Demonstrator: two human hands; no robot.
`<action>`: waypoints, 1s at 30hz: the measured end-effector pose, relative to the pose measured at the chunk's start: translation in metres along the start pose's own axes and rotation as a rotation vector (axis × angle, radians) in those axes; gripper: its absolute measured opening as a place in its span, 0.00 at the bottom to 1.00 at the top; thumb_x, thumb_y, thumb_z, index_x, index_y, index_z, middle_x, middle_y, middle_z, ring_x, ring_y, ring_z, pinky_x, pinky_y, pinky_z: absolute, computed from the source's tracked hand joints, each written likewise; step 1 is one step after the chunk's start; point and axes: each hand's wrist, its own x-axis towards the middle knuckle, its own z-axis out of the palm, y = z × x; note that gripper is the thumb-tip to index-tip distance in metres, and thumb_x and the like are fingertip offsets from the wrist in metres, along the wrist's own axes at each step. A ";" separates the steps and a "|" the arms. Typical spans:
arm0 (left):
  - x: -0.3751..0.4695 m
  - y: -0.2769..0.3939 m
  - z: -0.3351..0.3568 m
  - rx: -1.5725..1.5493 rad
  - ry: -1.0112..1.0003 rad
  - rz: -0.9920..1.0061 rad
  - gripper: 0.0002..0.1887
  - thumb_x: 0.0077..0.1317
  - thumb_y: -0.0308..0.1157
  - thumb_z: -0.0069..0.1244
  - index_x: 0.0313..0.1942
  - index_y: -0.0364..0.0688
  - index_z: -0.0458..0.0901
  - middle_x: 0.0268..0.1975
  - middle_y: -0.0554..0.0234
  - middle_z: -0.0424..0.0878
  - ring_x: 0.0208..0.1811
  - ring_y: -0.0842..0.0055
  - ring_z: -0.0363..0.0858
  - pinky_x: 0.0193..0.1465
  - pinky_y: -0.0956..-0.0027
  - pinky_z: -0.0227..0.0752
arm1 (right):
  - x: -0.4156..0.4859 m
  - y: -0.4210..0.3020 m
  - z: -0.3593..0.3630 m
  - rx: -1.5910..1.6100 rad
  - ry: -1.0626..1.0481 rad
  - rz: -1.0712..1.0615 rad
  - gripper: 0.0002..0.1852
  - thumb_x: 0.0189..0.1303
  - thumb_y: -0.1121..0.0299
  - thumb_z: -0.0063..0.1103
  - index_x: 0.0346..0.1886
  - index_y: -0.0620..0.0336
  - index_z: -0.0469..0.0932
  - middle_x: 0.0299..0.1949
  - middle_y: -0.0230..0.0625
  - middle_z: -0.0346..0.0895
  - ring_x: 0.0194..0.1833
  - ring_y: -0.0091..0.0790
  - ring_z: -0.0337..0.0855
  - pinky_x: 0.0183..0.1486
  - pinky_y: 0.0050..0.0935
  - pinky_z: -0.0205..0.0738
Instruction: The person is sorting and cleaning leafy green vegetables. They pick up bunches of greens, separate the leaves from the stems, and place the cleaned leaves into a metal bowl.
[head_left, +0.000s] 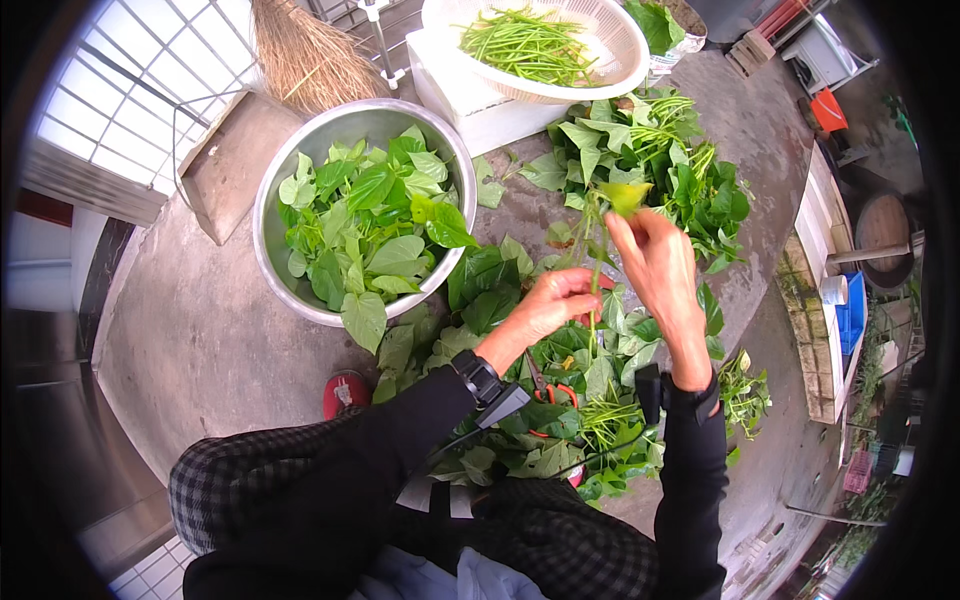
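My left hand (551, 304) grips the lower part of a thin green stem (595, 281) between thumb and fingers. Farther up, my right hand (660, 259) pinches at the stem's upper end, beside a slightly blurred yellow-green leaf (626, 197). Under both hands, heart-shaped green leaves (480, 281) and cut stems (604, 424) are spread over the concrete. Scissors with orange handles (555, 391) lie partly buried among them, below my left hand. To the left stands a round metal basin (261, 225) with loose green leaves (367, 217) inside.
A white plastic colander (637, 56) of green stems (525, 45) rests on a white box (442, 90). Bunched leafy stems (652, 150) lie beyond my right hand. A straw broom (315, 67) and a dustpan (225, 161) are at upper left. My red shoe (346, 392) is near the basin.
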 end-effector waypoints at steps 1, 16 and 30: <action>-0.001 0.001 0.005 0.135 -0.005 0.021 0.11 0.63 0.23 0.47 0.46 0.36 0.78 0.28 0.72 0.78 0.28 0.84 0.75 0.32 0.76 0.70 | -0.012 0.013 -0.002 -0.079 -0.001 0.035 0.16 0.60 0.60 0.60 0.27 0.66 0.78 0.15 0.35 0.72 0.20 0.22 0.70 0.23 0.28 0.65; 0.028 -0.028 0.052 0.804 -0.075 0.024 0.17 0.64 0.24 0.48 0.54 0.37 0.74 0.42 0.59 0.81 0.40 0.77 0.81 0.42 0.74 0.77 | -0.171 0.233 -0.086 1.535 1.257 0.416 0.28 0.65 0.61 0.55 0.61 0.71 0.61 0.53 0.49 0.71 0.52 0.32 0.76 0.50 0.22 0.78; 0.030 -0.010 0.018 0.611 0.143 -0.156 0.13 0.67 0.23 0.43 0.52 0.33 0.74 0.39 0.58 0.81 0.37 0.78 0.80 0.40 0.76 0.74 | 0.037 0.239 0.033 1.459 0.889 0.751 0.31 0.56 0.71 0.65 0.58 0.68 0.57 0.49 0.45 0.71 0.40 0.41 0.81 0.35 0.34 0.80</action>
